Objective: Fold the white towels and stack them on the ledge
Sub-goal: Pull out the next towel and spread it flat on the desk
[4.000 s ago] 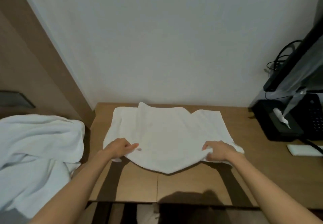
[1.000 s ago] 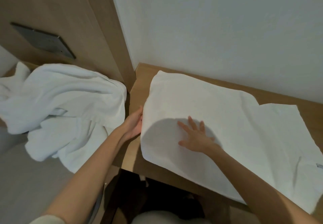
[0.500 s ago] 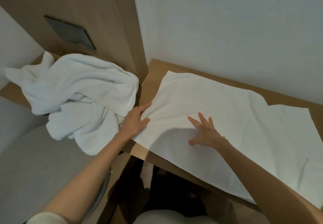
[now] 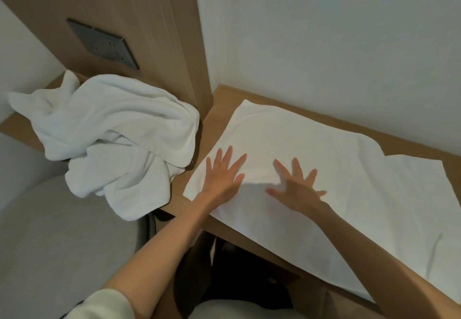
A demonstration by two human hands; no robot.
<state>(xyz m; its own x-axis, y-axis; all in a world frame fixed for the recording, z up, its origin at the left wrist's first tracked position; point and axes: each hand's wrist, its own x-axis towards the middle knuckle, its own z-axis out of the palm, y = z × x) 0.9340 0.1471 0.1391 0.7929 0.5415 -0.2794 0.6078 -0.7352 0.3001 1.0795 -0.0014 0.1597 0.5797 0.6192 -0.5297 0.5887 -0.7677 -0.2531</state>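
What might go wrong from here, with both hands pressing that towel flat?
The flat towel seems to overhang the desk front, so smoothing by the left hand and right hand may drag it off. The crumpled towel droops off the ledge and might slip down.

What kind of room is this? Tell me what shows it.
Probably a hotel room: built-in wooden desk, dark socket plate in wood panelling, and plain white linen, a flat towel on the desk and a crumpled towel on the ledge.
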